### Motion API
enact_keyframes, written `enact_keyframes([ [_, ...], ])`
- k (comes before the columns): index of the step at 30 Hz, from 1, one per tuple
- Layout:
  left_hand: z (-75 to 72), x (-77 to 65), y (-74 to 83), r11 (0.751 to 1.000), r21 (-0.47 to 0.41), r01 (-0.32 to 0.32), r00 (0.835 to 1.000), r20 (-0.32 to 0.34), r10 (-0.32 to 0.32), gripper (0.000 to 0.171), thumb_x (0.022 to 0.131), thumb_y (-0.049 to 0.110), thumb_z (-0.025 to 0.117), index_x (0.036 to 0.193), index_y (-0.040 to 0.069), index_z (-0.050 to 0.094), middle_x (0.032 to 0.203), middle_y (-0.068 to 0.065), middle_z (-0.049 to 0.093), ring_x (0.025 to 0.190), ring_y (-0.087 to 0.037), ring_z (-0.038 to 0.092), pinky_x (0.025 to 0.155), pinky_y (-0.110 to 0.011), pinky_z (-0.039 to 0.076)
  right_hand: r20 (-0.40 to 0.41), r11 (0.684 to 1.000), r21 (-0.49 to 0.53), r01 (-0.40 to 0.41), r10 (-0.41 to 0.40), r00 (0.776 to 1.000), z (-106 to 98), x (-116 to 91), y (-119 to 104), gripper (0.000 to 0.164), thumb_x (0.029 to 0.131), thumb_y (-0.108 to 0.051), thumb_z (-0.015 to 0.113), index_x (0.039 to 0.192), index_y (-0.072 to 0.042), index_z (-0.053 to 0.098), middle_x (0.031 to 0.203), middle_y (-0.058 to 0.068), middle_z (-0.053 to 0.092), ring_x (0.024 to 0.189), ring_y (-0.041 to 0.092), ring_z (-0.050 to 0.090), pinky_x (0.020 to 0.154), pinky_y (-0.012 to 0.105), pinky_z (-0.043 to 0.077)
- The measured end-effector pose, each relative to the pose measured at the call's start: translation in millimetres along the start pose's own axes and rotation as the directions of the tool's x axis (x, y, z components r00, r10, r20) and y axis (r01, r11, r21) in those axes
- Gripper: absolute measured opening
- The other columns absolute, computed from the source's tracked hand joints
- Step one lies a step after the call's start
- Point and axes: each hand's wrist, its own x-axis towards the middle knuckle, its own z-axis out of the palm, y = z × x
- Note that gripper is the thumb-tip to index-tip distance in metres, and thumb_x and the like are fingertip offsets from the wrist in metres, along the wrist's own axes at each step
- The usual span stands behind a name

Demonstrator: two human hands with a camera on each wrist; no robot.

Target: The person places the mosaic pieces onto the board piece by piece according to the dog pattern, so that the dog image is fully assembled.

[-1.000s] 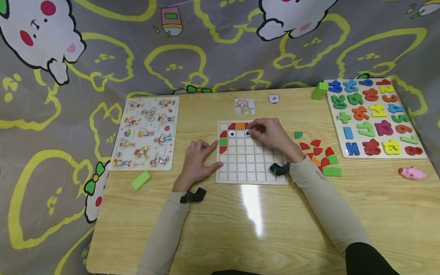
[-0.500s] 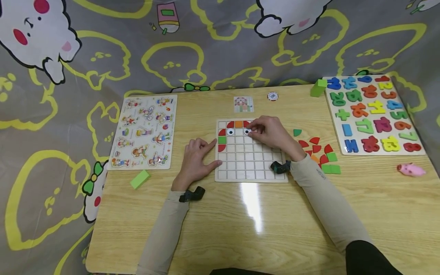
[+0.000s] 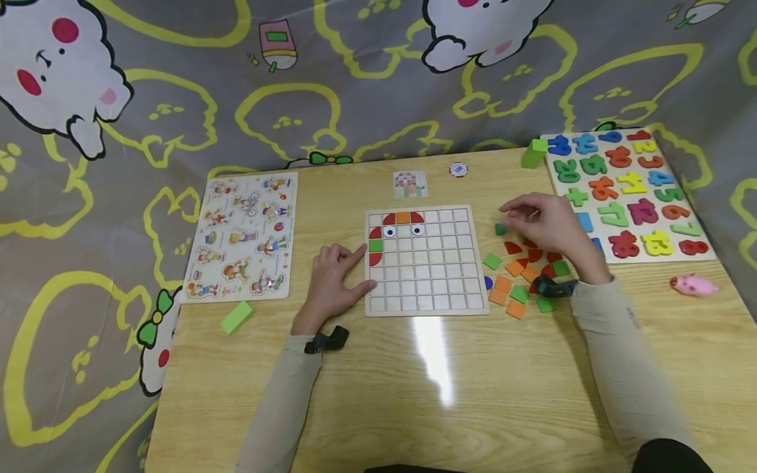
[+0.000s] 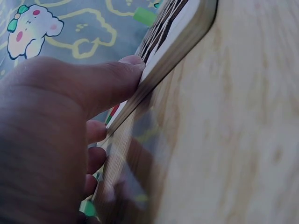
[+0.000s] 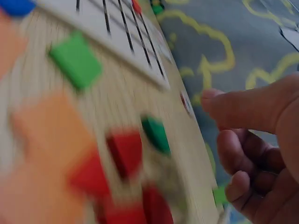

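A white grid board [image 3: 440,282] lies on the table, with red quarter-round pieces, an orange square [image 3: 403,217], a green square [image 3: 375,245] and two eye pieces [image 3: 418,230] in its upper left cells. My left hand [image 3: 332,284] touches the board's left edge with thumb and forefinger; the left wrist view shows the thumb [image 4: 110,79] against its side. Over the loose pieces right of the board hovers my right hand [image 3: 550,226], holding nothing, its fingers loosely bent. Close under it lie a dark green quarter-round piece [image 3: 500,229] and several red ones [image 3: 512,247].
Several orange [image 3: 516,309] and green squares [image 3: 491,261] lie along the board's right side. A picture card [image 3: 410,184] and a poker chip [image 3: 458,169] are behind it. A figure puzzle [image 3: 239,236], a number puzzle [image 3: 629,197], green blocks [image 3: 236,318] and a pink pig [image 3: 694,284] surround them.
My right hand has let go of the second eye piece, which now sits on the board, and moved right over the loose pieces. My left hand stays at the board's edge.
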Motion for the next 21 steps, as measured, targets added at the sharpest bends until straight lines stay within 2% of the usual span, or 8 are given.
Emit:
enact_keyframes([
  [5,-1.8,-2.4,-1.8,1.0,-0.011,0.008,1.0,0.003,-0.008,0.075,0.083,0.057,0.071,0.147,0.026,0.049,0.112,-0.004,0.047,0.098,-0.023,0.036,0.086,-0.04,0.027,0.068,0.996,-0.067,-0.066,0.071,0.995,-26.1,-36.2,23.9,0.019,0.088,-0.024,0.076,0.104,-0.012,0.076,0.085,0.002,0.067,0.071,0.015,0.055,0.062,0.021,0.042],
  [9,-3.5,-5.0,-2.3,1.0,-0.021,0.013,1.0,-0.005,-0.014,0.074,0.082,0.055,0.072,0.146,0.024,0.05,0.112,-0.004,0.047,0.097,-0.023,0.036,0.086,-0.04,0.027,0.094,0.996,-0.083,-0.024,0.031,0.995,-23.9,-54.1,29.4,0.013,0.085,-0.019,0.079,0.097,-0.014,0.077,0.079,-0.002,0.066,0.066,0.01,0.054,0.06,0.02,0.042],
  [14,-3.7,-6.3,-2.3,0.999,-0.029,0.018,1.0,-0.012,-0.018,0.074,0.082,0.054,0.073,0.146,0.024,0.051,0.113,-0.004,0.046,0.097,-0.023,0.036,0.085,-0.04,0.026,0.109,0.996,-0.079,0.035,-0.027,0.994,-9.1,-58.9,25.2,0.012,0.083,-0.017,0.08,0.095,-0.014,0.078,0.078,-0.004,0.065,0.065,0.009,0.053,0.059,0.022,0.042],
  [21,-1.3,-2.4,0.6,1.0,-0.025,-0.01,1.0,-0.016,0.009,0.074,0.082,0.056,0.072,0.146,0.025,0.05,0.112,-0.004,0.048,0.096,-0.023,0.037,0.086,-0.041,0.027,0.183,0.996,-0.088,0.003,0.013,0.983,-4.1,-61.2,19.9,0.011,0.088,-0.019,0.076,0.097,-0.015,0.077,0.078,-0.003,0.063,0.067,0.012,0.051,0.06,0.024,0.042],
])
